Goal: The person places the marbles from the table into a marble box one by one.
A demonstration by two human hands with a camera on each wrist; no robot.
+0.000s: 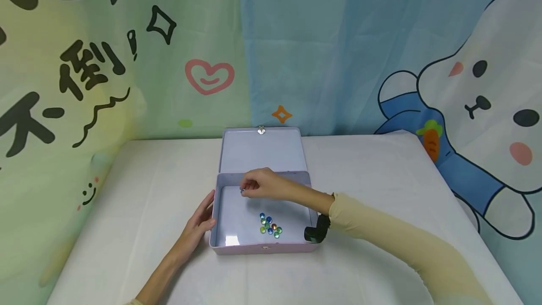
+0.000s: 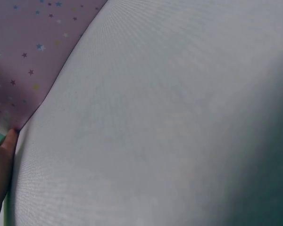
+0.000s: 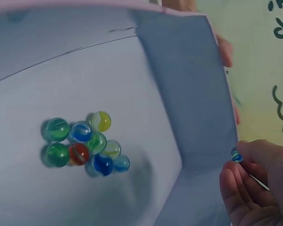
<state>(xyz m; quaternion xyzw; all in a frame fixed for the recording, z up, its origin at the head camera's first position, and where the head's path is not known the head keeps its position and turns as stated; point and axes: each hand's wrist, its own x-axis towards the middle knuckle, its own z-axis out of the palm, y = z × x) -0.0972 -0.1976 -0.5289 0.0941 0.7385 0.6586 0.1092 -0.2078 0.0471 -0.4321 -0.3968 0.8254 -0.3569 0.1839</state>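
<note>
A shallow lilac box [image 1: 237,250] lies open, its hinged lid [image 1: 262,152] tilted back behind it. My right hand [image 1: 266,184] is over the back left part of the box and pinches a blue-green glass marble [image 3: 236,155] between thumb and fingertips. Below it, a cluster of several glass marbles [image 1: 268,220] lies on the box floor, right of the middle; in the right wrist view they are green, blue, yellow and one red [image 3: 79,154]. Against the box's left wall rests my left hand [image 1: 200,222], fingers extended along the outside, thumb at the rim.
The box stands on a white-covered table [image 1: 165,173]. A printed curtain [image 1: 296,51] hangs right behind the table. On my right wrist a dark camera [image 1: 316,230] hangs over the box's right edge. Star prints cover the box's outer wall [image 2: 33,56].
</note>
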